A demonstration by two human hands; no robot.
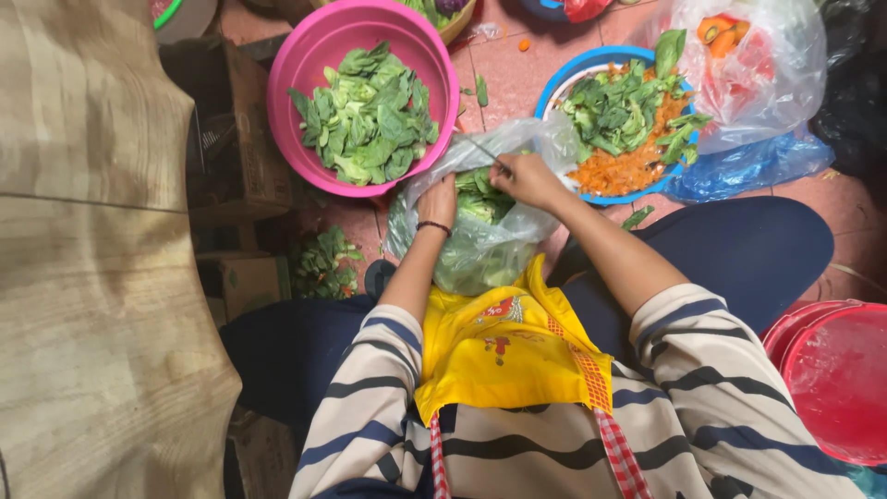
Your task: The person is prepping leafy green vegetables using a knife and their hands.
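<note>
Your left hand (438,200) reaches into the mouth of the clear plastic bag of green leafy vegetables (480,242) that sits between your knees — whether its fingers are open or closed you cannot tell, since they are hidden inside. Your right hand (525,177) is closed around a thin dark-handled knife (484,152) held just above the bag's opening, which keeps the blade near the greens. The bag rests on the tiled floor against your yellow apron (504,346). Ahead to the left stands a round pink plastic basin (305,65) filled with cut green leaves — to the right a blue-rimmed bowl (560,79) holds green trimmings and orange peelings.
</note>
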